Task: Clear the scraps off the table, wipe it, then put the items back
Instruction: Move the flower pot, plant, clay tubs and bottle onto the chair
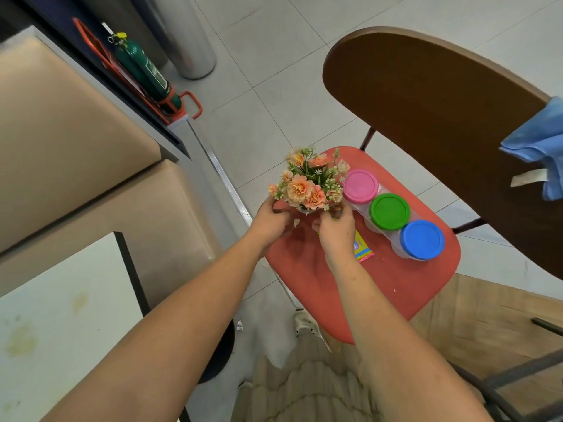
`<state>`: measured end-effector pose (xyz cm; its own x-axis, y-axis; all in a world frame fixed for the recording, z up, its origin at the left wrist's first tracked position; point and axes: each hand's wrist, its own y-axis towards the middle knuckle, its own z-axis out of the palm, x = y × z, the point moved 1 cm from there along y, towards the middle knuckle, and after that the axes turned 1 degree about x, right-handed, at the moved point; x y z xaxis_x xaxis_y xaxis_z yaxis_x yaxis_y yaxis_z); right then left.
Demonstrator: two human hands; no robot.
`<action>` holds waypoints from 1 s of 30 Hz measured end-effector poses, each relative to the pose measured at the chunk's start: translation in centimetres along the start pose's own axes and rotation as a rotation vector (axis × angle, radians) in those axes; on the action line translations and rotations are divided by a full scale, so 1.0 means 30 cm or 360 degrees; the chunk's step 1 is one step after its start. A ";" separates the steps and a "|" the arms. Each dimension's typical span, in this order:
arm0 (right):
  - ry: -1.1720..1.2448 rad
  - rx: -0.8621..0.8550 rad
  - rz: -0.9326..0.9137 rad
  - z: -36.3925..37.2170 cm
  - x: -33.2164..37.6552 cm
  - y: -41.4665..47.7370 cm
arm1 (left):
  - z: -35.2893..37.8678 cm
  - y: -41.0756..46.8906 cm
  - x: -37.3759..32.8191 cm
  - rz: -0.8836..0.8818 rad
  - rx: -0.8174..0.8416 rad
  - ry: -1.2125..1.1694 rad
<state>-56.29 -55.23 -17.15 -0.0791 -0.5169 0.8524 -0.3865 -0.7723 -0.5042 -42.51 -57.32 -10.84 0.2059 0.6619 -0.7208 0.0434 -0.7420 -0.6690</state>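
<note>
Where the bare forearms reach forward over a ribbed beige knit (304, 385), a white tabletop (61, 315) with faint yellowish stains lies low on the left. Beyond the knit is a smooth red seat (396, 284) with rounded corners. On it the left hand (271, 222) and right hand (335, 236) curl round the base of a small pot of flowers (307, 181), one on each side. The flowers are peach, ruffled blooms among green sprigs, and the pot itself is mostly hidden. Under the right hand lies a flat, glossy packet (362, 249) printed in yellow, pink and blue; its print is too small to read. Just beside it, three clear round jars stand touching in a diagonal row, with a pink lid (360, 186), a green lid (389, 211) and a blue lid (422, 240). Past the seat is the dark brown round table (426, 102), matt and smooth, with a crumpled blue cloth (542, 144) and its white tag at the right edge. To the far left a green extinguisher (146, 68) sits in a red stand near a brushed metal column (189, 41); its label is unreadable.
</note>
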 end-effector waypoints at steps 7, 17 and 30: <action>-0.0072 0.0071 0.0194 0.008 0.024 -0.154 | -0.118 -0.043 0.095 0.0102 -0.0194 0.0532; -0.0584 0.0441 -0.0237 0.154 0.026 -0.508 | -0.422 -0.381 0.283 0.0286 -0.0618 0.0723; -0.0954 0.1206 -0.0849 0.534 -0.046 -1.248 | -1.028 -1.162 0.827 0.0321 -0.1276 0.0511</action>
<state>-26.97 -31.52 -1.68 0.4678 0.0131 0.8837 0.4411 -0.8699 -0.2206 -8.75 -18.31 0.21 0.5425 0.5382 -0.6450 0.6241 -0.7722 -0.1195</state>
